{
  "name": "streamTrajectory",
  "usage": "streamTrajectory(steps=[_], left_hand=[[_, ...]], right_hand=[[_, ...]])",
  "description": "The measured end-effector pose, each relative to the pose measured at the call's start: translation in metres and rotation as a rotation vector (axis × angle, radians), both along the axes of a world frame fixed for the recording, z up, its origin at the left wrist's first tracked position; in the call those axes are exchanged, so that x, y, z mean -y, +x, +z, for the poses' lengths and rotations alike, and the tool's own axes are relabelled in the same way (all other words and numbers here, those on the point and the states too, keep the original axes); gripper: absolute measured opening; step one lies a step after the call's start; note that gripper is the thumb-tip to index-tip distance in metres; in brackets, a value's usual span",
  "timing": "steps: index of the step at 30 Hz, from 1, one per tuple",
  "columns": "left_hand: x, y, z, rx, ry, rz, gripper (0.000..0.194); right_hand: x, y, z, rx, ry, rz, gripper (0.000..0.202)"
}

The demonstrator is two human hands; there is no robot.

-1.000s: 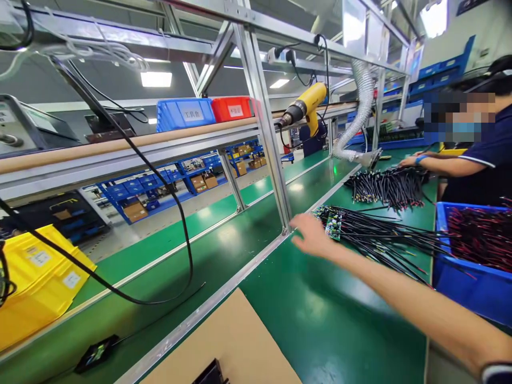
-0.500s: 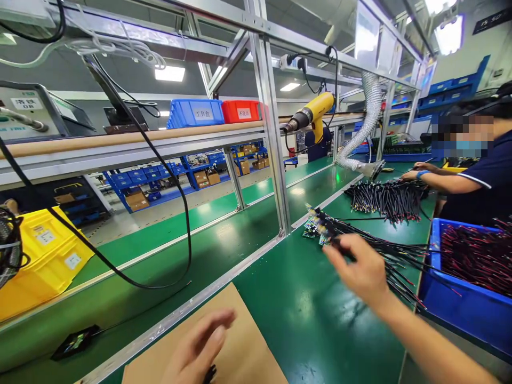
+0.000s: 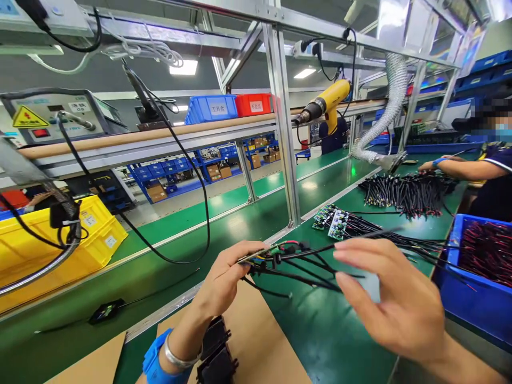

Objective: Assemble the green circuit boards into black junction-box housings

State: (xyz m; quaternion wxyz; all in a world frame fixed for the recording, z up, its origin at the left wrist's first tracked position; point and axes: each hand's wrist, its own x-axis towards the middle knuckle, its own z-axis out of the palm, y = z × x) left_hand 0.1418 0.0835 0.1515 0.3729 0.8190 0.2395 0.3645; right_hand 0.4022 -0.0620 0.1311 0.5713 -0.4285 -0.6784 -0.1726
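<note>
Left hand (image 3: 224, 280), with a blue band and a metal bracelet at the wrist, has thumb and fingers clamped on the near end of a small green circuit board (image 3: 262, 256) with coloured wires and connectors; the board is up in front of the wearer, above the bench, tilted, its far end pointing right. Thin black sheathed cables (image 3: 308, 276) fan out from it toward the right hand (image 3: 394, 301), whose thumb and fingers stand apart around the cable run; blur there, so cannot tell whether a fingertip touches a cable. Handling notes, as judgement: grip the board by its edges and leave the components unpressed; let the left hand bear the weight, so that the cables do not drag on their joints. With the right hand, gather the cables loosely a little way out from the board and part any crossed ones before drawing them straight; a tug on one strand could strain its joint. Below lie boxy black plastic parts (image 3: 218, 368) on a flat brown cardboard sheet (image 3: 276, 346); best to hold the loose cable ends clear of them, since they could snag. Farther off on the glossy green bench top (image 3: 316, 330), more green boards with black cables (image 3: 338, 224) lie bunched; trailing ends should not tangle with that bunch.
</note>
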Motion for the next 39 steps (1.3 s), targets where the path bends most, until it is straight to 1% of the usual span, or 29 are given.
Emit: streamTrajectory(steps=[2, 3, 5, 6, 8, 10, 11, 13, 15, 17, 19, 21, 22, 23, 24, 25, 26, 28, 29, 31, 33, 34, 35, 36, 37, 39], left_hand=[[-0.001, -0.001, 0.006, -0.117, 0.174, 0.090, 0.043], [-0.002, -0.001, 0.008, -0.170, 0.237, 0.121, 0.043], [-0.002, 0.002, 0.010, -0.220, 0.304, 0.137, 0.044], [-0.002, 0.004, 0.010, -0.219, 0.312, 0.125, 0.045], [-0.003, 0.006, 0.009, -0.170, 0.310, 0.084, 0.046], [-0.004, 0.006, 0.008, -0.088, 0.301, 0.008, 0.042], [-0.005, 0.006, 0.006, -0.037, 0.287, -0.029, 0.040], [-0.008, 0.004, 0.001, 0.074, 0.250, -0.041, 0.040], [-0.008, 0.004, -0.009, 0.210, 0.176, 0.035, 0.050], [-0.004, 0.010, -0.022, 0.375, 0.038, 0.101, 0.062], [0.004, 0.024, -0.036, 0.487, -0.134, 0.142, 0.073], [0.010, 0.042, -0.048, 0.535, -0.280, 0.234, 0.081], [0.011, 0.050, -0.051, 0.556, -0.332, 0.298, 0.080], [0.011, 0.055, -0.051, 0.572, -0.368, 0.345, 0.076], [0.010, 0.056, -0.048, 0.589, -0.397, 0.373, 0.070], [0.008, 0.053, -0.043, 0.591, -0.421, 0.375, 0.063], [0.007, 0.046, -0.036, 0.565, -0.449, 0.357, 0.058], [0.008, 0.022, -0.017, 0.471, -0.526, 0.307, 0.047], [0.010, 0.008, -0.007, 0.402, -0.580, 0.279, 0.042], [0.019, -0.018, 0.011, 0.287, -0.705, 0.221, 0.037], [0.032, -0.031, 0.021, 0.219, -0.886, 0.135, 0.036], [0.038, -0.032, 0.023, 0.201, -0.974, 0.083, 0.035], [0.044, -0.030, 0.022, 0.200, -1.029, 0.037, 0.037], [0.049, -0.027, 0.019, 0.209, -1.039, 0.009, 0.041], [0.052, -0.025, 0.016, 0.210, -1.017, -0.001, 0.046], [0.056, -0.027, 0.009, 0.163, -0.931, 0.029, 0.055]], right_hand=[[0.001, 0.001, 0.016, -0.031, -0.105, -0.028, 0.025], [-0.002, -0.002, 0.020, -0.024, -0.142, -0.032, 0.024], [-0.017, -0.011, 0.020, 0.041, -0.193, -0.030, 0.031], [-0.029, -0.016, 0.015, 0.090, -0.232, -0.018, 0.038], [-0.058, -0.028, -0.001, 0.179, -0.422, 0.082, 0.055], [-0.086, -0.038, -0.020, 0.167, -0.588, 0.166, 0.061], [-0.098, -0.041, -0.027, 0.164, -0.640, 0.195, 0.058], [-0.112, -0.044, -0.036, 0.141, -0.704, 0.211, 0.041], [-0.118, -0.044, -0.033, 0.094, -0.731, 0.163, 0.029], [-0.117, -0.044, -0.023, 0.019, -0.745, 0.054, 0.027], [-0.115, -0.046, -0.010, -0.032, -0.767, -0.029, 0.021], [-0.111, -0.049, 0.003, -0.034, -0.817, -0.010, 0.011], [-0.108, -0.051, 0.010, -0.019, -0.848, 0.034, 0.009], [-0.105, -0.050, 0.016, -0.003, -0.897, 0.102, 0.013], [-0.102, -0.049, 0.023, 0.005, -0.971, 0.189, 0.018], [-0.099, -0.045, 0.031, 0.008, -1.068, 0.288, 0.022], [-0.097, -0.040, 0.038, 0.015, -1.174, 0.387, 0.027], [-0.094, -0.026, 0.053, 0.061, -1.351, 0.538, 0.034], [-0.094, -0.019, 0.059, 0.095, -1.392, 0.573, 0.037], [-0.095, -0.011, 0.069, 0.150, -1.390, 0.595, 0.043], [-0.095, -0.013, 0.074, 0.156, -1.397, 0.650, 0.046], [-0.095, -0.019, 0.075, 0.153, -1.413, 0.690, 0.047], [-0.094, -0.026, 0.075, 0.150, -1.429, 0.729, 0.048], [-0.092, -0.034, 0.075, 0.146, -1.442, 0.765, 0.048], [-0.090, -0.042, 0.075, 0.139, -1.449, 0.798, 0.049], [-0.087, -0.049, 0.074, 0.124, -1.465, 0.849, 0.051]])
